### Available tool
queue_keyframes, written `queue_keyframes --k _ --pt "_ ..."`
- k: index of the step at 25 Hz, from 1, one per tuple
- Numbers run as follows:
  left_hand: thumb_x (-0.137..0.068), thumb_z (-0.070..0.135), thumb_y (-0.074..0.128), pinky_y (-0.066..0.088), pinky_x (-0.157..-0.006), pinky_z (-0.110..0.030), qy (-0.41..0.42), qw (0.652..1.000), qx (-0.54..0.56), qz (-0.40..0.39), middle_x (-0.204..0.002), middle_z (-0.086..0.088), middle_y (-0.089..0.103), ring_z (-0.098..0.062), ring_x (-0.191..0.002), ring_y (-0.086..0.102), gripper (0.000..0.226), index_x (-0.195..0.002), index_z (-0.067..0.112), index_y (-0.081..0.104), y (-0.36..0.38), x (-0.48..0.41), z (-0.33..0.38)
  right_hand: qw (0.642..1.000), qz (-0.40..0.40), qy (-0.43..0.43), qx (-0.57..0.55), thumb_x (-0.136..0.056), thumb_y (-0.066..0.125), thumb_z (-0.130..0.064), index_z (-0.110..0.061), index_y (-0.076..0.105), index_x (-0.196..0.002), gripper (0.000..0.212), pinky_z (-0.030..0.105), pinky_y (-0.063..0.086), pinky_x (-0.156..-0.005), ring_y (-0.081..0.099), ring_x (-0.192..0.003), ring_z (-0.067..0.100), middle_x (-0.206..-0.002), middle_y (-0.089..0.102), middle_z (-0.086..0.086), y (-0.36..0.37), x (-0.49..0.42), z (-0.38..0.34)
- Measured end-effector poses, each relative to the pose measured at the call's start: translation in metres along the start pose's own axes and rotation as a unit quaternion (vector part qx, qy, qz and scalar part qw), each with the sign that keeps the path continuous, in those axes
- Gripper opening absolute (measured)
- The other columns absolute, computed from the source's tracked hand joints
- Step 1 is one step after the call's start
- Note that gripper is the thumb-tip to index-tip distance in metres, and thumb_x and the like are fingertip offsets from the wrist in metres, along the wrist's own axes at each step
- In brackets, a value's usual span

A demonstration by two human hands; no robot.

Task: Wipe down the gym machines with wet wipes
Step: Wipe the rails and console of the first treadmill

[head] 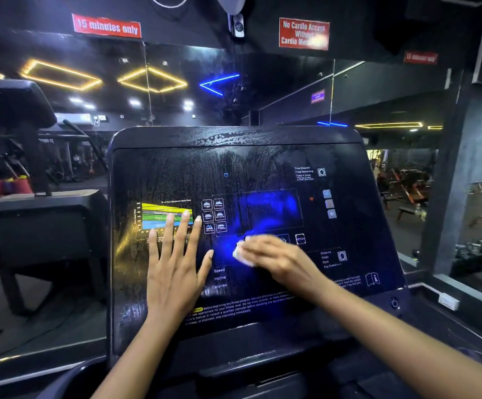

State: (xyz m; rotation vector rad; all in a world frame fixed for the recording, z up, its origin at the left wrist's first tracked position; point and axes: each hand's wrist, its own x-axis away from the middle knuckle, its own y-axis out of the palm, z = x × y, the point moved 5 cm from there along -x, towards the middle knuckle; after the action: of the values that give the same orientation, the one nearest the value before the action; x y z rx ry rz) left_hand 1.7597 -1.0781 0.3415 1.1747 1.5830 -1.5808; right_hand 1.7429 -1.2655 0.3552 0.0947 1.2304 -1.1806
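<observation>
The step in hand looks like wiping the face of one machine: the big dark console of a cardio machine fills the middle of the view, tilted back toward the person, with a mirror wall behind it. Streaks and beads of wet show across the upper panel and along its top edge, so that part seems already covered; the lower strip with the warning print looks less streaked. My guess is that the next move calls for carrying the wipe down and across that lower band and the right-hand buttons, pressing lightly so no key is set off.

The left hand lies flat on the panel with fingers spread, over the coloured heart-rate chart, holding nothing, apparently to steady the console.

The right hand is just beside it, near the panel's centre, its grip closed on the wet wipe. The wipe is a small white crumpled wad, pressed against the panel under the fingertips, mostly hidden by the hand.
</observation>
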Motion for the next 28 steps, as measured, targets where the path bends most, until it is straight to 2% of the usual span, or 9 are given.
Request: queue_keyframes --k 2,5,7,10,12,18,21,24,28 --pt "-0.094 0.046 0.028 0.02 -0.113 -0.055 0.001 1.0 -0.001 0.002 -0.153 -0.011 0.032 -0.031 -0.143 0.023 0.062 -0.146 0.013 0.036 0.001 0.0 -0.001 0.993 0.062 0.096 0.021 -0.097 0.035 -0.01 -0.006 0.067 -0.112 0.036 0.03 0.046 -0.093 0.061 -0.103 0.027 -0.112 0.066 0.011 -0.01 -0.032 0.043" --pt "-0.095 0.046 0.027 0.02 -0.113 -0.055 0.002 1.0 -0.004 0.001 -0.153 -0.012 0.031 -0.032 -0.143 0.023 0.062 -0.146 0.012 0.036 0.0 0.0 -0.001 0.974 0.056 0.212 0.064 -0.086 0.041 -0.006 -0.01 0.067 -0.113 0.038 0.034 0.054 -0.076 0.063 -0.098 0.027 -0.112 0.066 0.011 -0.014 -0.06 0.081" --pt "-0.095 0.046 0.027 0.019 -0.113 -0.054 0.002 1.0 -0.003 0.002 -0.153 -0.012 0.031 -0.032 -0.143 0.023 0.062 -0.146 0.013 0.035 -0.001 0.0 0.0 0.976 0.055 0.197 0.077 -0.089 0.037 -0.006 -0.007 0.066 -0.114 0.038 0.034 0.055 -0.076 0.063 -0.097 0.027 -0.111 0.066 0.01 -0.01 -0.051 0.066" --pt "-0.095 0.047 0.028 0.018 -0.114 -0.054 0.004 1.0 -0.001 0.009 -0.153 -0.011 0.03 -0.031 -0.143 0.022 0.062 -0.147 0.013 0.034 0.0 0.001 -0.001 0.991 0.046 0.093 0.081 -0.103 0.022 -0.008 -0.002 0.066 -0.113 0.045 0.035 0.045 -0.096 0.061 -0.101 0.025 -0.112 0.066 0.009 -0.003 -0.015 0.012" --pt "-0.095 0.047 0.027 0.017 -0.114 -0.054 0.006 1.0 -0.001 0.013 -0.154 -0.011 0.03 -0.031 -0.143 0.021 0.062 -0.147 0.013 0.033 0.001 0.001 -0.001 0.995 0.022 0.055 0.081 -0.103 0.028 -0.011 -0.006 0.064 -0.116 0.039 0.035 0.041 -0.1 0.057 -0.107 0.019 -0.118 0.065 0.004 0.003 0.016 -0.018" --pt "-0.095 0.047 0.028 0.017 -0.114 -0.054 0.003 1.0 0.001 0.01 -0.154 -0.011 0.03 -0.031 -0.143 0.022 0.062 -0.147 0.013 0.034 0.002 0.001 -0.001 0.999 -0.027 0.018 -0.004 -0.103 0.031 -0.017 -0.009 0.068 -0.111 0.039 0.025 0.047 -0.089 0.057 -0.103 0.015 -0.118 0.065 -0.001 0.0 0.05 -0.045" --pt "-0.096 0.047 0.027 0.016 -0.115 -0.053 0.002 1.0 -0.001 0.008 -0.155 -0.01 0.028 -0.03 -0.144 0.02 0.062 -0.147 0.014 0.034 0.003 0.001 -0.002 0.993 0.056 0.103 0.025 -0.096 0.038 -0.004 -0.007 0.071 -0.106 0.035 0.028 0.053 -0.078 0.059 -0.093 0.02 -0.111 0.068 0.004 -0.009 0.003 -0.002" --pt "-0.096 0.047 0.027 0.016 -0.115 -0.053 0.002 1.0 0.001 0.011 -0.155 -0.01 0.027 -0.03 -0.144 0.02 0.062 -0.147 0.014 0.034 0.003 0.001 -0.002 0.983 0.071 0.164 0.05 -0.085 0.044 -0.006 -0.013 0.073 -0.103 0.034 0.03 0.055 -0.068 0.061 -0.085 0.022 -0.108 0.069 0.003 -0.004 -0.023 0.009" --pt "-0.096 0.047 0.028 0.014 -0.116 -0.052 0.006 1.0 0.001 0.014 -0.155 -0.01 0.028 -0.03 -0.144 0.02 0.061 -0.147 0.013 0.034 0.003 0.001 -0.002 0.997 0.016 0.079 -0.006 -0.089 0.045 -0.009 -0.017 0.07 -0.107 0.032 0.025 0.055 -0.064 0.06 -0.082 0.018 -0.112 0.067 0.0 0.015 0.018 -0.047"
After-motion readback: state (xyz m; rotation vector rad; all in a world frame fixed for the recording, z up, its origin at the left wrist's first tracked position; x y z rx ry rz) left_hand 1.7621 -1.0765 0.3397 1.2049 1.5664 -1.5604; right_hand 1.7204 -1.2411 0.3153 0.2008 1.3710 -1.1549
